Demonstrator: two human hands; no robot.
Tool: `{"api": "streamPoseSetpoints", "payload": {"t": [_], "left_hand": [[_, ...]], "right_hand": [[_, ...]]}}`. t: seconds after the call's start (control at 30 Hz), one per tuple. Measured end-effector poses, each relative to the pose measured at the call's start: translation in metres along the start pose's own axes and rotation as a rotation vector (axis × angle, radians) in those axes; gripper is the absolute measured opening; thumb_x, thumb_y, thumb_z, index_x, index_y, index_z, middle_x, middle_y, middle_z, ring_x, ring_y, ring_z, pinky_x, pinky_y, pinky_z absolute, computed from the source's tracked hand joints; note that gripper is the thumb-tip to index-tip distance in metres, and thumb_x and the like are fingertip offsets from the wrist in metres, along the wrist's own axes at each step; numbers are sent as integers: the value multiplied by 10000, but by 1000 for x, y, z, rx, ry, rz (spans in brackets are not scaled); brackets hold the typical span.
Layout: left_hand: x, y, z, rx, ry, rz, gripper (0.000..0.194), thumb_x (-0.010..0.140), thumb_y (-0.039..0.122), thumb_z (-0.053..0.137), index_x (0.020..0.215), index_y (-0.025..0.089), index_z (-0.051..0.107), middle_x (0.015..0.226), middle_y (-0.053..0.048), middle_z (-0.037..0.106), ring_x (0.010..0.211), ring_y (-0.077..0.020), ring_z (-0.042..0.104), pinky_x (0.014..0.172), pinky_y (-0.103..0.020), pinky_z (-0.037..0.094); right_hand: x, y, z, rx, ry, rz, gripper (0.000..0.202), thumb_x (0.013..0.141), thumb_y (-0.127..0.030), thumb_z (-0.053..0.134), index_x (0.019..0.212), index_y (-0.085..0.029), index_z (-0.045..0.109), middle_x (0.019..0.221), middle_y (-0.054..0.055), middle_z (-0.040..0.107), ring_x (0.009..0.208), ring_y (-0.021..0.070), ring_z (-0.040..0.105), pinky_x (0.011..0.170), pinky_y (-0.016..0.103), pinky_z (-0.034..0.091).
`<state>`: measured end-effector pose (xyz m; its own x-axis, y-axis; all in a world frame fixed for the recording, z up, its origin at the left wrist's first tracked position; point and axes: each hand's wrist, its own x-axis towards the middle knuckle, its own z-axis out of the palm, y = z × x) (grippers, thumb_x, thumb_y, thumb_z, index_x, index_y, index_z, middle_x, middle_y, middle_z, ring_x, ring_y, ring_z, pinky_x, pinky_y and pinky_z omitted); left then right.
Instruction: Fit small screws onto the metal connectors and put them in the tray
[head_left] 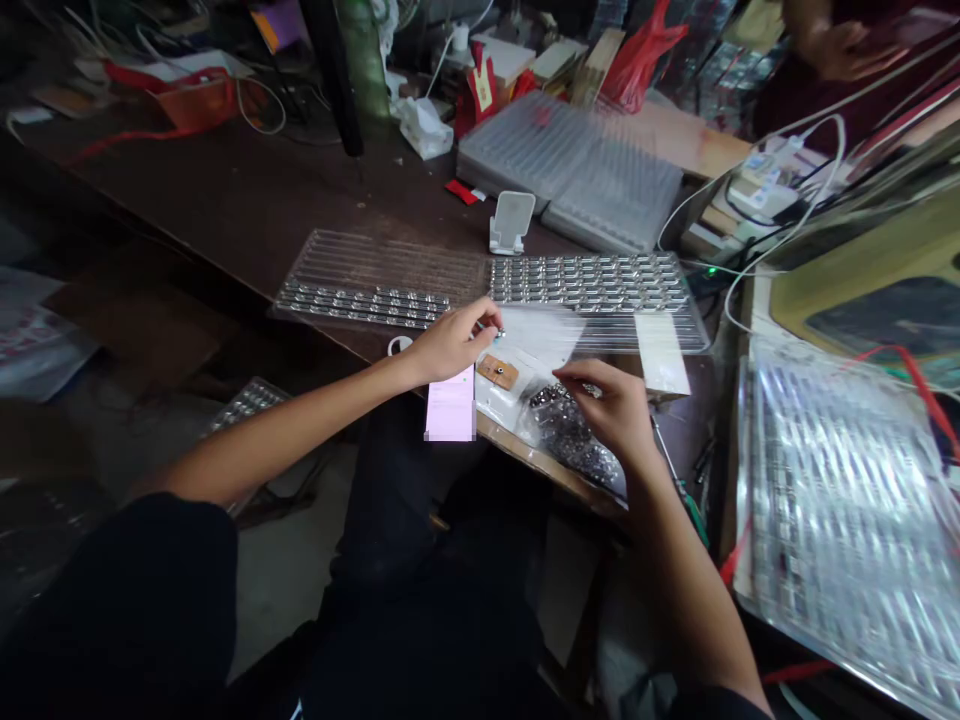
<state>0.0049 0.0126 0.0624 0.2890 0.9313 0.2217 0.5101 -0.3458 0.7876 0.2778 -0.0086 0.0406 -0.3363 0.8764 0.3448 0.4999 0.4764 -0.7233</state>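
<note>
My left hand (459, 338) is closed in a pinch over the work spot, with a tiny shiny metal part (501, 333) at its fingertips. Below those fingers lies a small orange-brown block (497, 372) with a dark round spot on it. To the right, my right hand (609, 395) also pinches, thumb against forefinger; whatever is between them is too small to make out. Beneath it is a clear plastic bag (574, 430) of many small dark metal parts. Behind the hands, one clear ribbed tray (589, 283) holds rows of metal parts, and another tray (375, 275) is partly filled.
A phone with a lit pink screen (451, 405) lies at the table's front edge. A white folding stand (513, 220) is behind the trays. Stacked clear trays (562, 160) stand at the back, more trays (855, 510) at right. Another person's hand (847, 50) shows top right.
</note>
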Motion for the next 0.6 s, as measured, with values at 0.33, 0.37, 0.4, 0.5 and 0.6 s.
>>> {"api": "streamPoseSetpoints", "payload": {"t": [0.33,0.37,0.4,0.5,0.6], "left_hand": [[-68,-3,-31,-75,36,-118,198,877,389,735,984,222,746,987,-45,780,878,-212,725,801,-318,582],[-76,-5,-31,-70,54,-129,194,879,395,738,980,229,750,994,-43,782,889,-214,730,810,-320,585],[-83,-6,-32,-71,74,-143,192,886,401,736,982,235,753,1000,-42,783,899,-216,734,817,-321,588],[-103,-11,-30,-94,140,-189,210,904,430,726,995,242,755,1018,-46,782,926,-226,741,836,-336,593],[-107,-12,-30,-50,177,-190,212,911,440,719,989,249,767,1013,-46,784,910,-237,738,839,-363,584]], "right_hand": [[36,-20,68,-63,-192,23,213,906,-97,583,959,-188,769,955,76,793,871,217,735,808,328,573],[33,-18,71,-89,-205,6,205,922,-102,583,969,-189,763,968,82,787,889,220,730,816,328,569],[30,-17,72,-131,-221,-20,200,936,-105,585,981,-193,759,983,88,779,910,225,722,825,330,564],[22,-18,76,-309,-300,-111,255,951,-73,569,1054,-217,751,1035,100,757,977,243,688,843,333,544],[21,-21,77,-419,-363,-138,298,945,-42,560,1085,-223,751,1034,107,755,985,254,669,825,335,535]]}}
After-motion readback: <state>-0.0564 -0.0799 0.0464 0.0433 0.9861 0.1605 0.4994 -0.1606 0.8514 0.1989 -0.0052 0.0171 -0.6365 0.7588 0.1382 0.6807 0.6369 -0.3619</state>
